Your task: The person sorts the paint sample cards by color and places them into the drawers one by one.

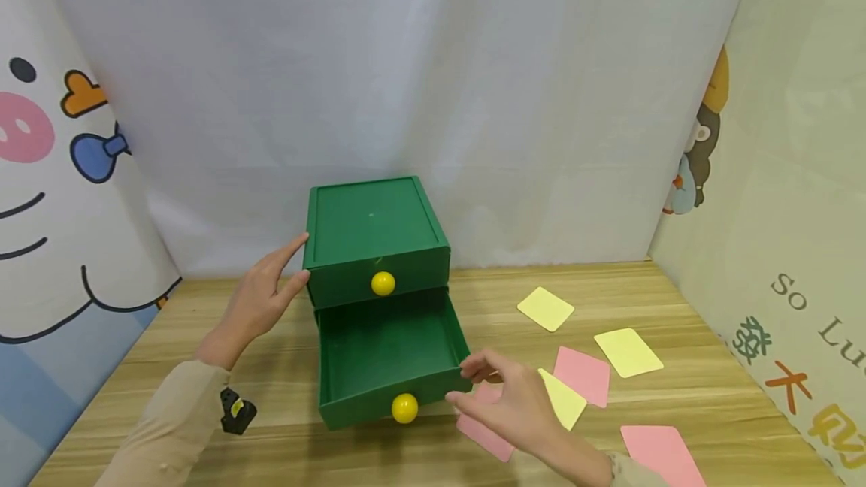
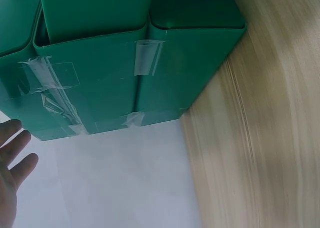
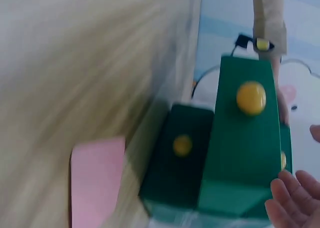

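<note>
A green drawer cabinet (image 1: 370, 222) of three taped tiers stands on the table, each drawer with a yellow knob. Its middle drawer (image 1: 389, 352) is pulled far out, with nothing inside. At the upper left side of the cabinet is my left hand (image 1: 260, 295), thumb and forefinger spread and fingertips right at the top tier's edge. My right hand (image 1: 514, 404) hovers by the front right corner of the pulled-out drawer, fingers loosely bent and holding nothing. In the right wrist view the bottom drawer (image 3: 175, 163) is pushed in.
Yellow cards (image 1: 545, 309) and pink cards (image 1: 583, 376) lie scattered on the wooden table (image 1: 271, 412) right of the cabinet, one pink card partly under my right hand in the head view. A white curtain (image 1: 541, 96) hangs behind, and printed cloth walls stand at both sides.
</note>
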Demonstrator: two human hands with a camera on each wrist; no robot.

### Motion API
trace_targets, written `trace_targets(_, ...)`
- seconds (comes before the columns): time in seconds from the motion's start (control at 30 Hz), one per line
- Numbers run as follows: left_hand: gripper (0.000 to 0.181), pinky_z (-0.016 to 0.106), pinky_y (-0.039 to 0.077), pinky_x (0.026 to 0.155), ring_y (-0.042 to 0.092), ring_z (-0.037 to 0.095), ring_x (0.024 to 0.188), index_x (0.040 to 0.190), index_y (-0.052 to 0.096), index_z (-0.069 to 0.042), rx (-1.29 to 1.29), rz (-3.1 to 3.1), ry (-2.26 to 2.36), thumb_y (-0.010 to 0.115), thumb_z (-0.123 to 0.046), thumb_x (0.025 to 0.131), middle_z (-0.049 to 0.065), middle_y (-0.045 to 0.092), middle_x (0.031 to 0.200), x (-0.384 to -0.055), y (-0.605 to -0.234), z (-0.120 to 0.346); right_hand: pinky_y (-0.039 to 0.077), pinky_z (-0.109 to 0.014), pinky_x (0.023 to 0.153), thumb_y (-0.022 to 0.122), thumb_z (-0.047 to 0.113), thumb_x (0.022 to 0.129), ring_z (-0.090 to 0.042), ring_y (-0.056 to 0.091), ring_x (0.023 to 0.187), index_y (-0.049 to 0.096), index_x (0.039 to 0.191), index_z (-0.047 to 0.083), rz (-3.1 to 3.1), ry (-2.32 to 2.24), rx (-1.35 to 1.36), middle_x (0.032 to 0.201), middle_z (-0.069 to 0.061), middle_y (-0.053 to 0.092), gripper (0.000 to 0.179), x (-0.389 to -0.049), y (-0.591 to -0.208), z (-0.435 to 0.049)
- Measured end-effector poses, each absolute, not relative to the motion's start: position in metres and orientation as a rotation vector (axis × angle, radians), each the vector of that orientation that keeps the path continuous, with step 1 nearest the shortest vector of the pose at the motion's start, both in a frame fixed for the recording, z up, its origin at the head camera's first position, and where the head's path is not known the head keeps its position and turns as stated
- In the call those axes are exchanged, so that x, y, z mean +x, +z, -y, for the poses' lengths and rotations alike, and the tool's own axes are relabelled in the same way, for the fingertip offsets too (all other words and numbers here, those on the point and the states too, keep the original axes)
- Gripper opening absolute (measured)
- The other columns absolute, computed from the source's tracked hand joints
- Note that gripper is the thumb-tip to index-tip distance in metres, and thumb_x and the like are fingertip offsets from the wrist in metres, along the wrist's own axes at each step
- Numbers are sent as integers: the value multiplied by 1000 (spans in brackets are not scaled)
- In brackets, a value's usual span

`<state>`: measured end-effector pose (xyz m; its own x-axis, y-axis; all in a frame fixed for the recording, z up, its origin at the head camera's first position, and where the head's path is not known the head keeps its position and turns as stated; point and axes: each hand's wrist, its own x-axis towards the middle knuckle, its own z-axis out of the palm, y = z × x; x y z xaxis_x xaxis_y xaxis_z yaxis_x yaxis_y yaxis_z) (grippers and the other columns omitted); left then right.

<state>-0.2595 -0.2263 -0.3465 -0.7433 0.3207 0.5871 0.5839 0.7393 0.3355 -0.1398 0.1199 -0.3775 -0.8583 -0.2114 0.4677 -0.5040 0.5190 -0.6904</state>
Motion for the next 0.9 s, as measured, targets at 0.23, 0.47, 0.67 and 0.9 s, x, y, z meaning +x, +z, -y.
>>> trace_targets(0.23,54,58,35,93,41,42,119,143,31,-14,-678,2444,-697,49,-27,94,23,42,135,-258,-346,228,52,-26,68,74,21,75,-17,61,84,63,99,9,2550,1035,727,94,1,65,28,-168,-377,-183)
trace_targets(0.47,54,57,35,93,42,41,119,143,32,-13,-680,2437,-698,50,-26,94,22,42,135,-259,-346,228,45,-50,86,76,27,72,-37,50,111,50,123,-5,2916,755,1006,123,-18,52,65,-191,-407,-231)
trace_targets(0.67,54,57,34,94,41,41,120,143,31,-15,-673,2451,-688,49,-29,94,22,42,135,-259,-346,228,44,-47,88,79,29,66,-34,50,107,44,125,-11,3041,825,1040,121,-18,48,80,-200,-428,-247)
trace_targets(0.9,54,58,34,94,41,41,120,143,30,-15,-670,2452,-697,49,-29,94,22,41,135,-259,-347,227,40,-54,90,82,24,61,-38,46,112,41,128,-9,3087,835,1084,122,-18,45,85,-201,-431,-250)
